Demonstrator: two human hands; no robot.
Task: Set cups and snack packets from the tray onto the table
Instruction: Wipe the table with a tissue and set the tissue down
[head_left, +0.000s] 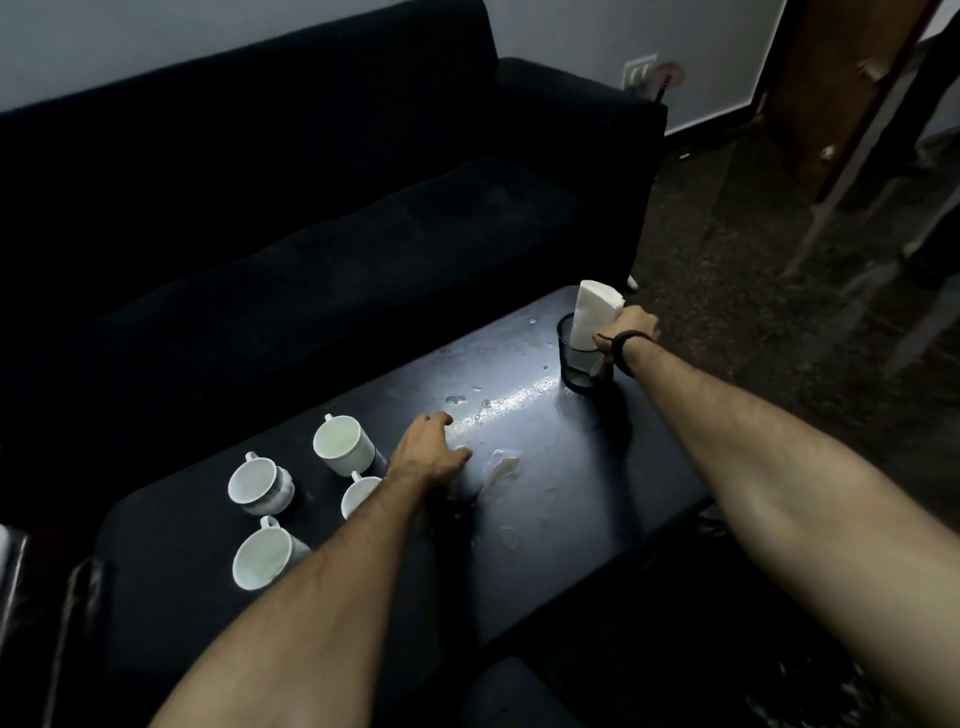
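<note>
Four white cups (291, 499) stand grouped on the dark, wet table (545, 493). Left hand (431, 452) rests palm-down beside them, fingers loosely spread, holding nothing. Farther off, right hand (631, 330) grips a black mesh holder (579, 358) — white napkins (595, 312) upright inside.

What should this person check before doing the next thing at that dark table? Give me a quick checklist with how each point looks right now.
1. Cups on the table: four white cups stand upright near its left end. Ok.
2. Tabletop dry: wet patches shine across the middle. Not ok.
3. Left hand free: it rests flat on the table, empty. Ok.
4. Right hand: it is at the dark mesh holder with the white napkins; grip unclear. Cannot tell.
5. Tray and snack packets: none in view. Cannot tell.
</note>
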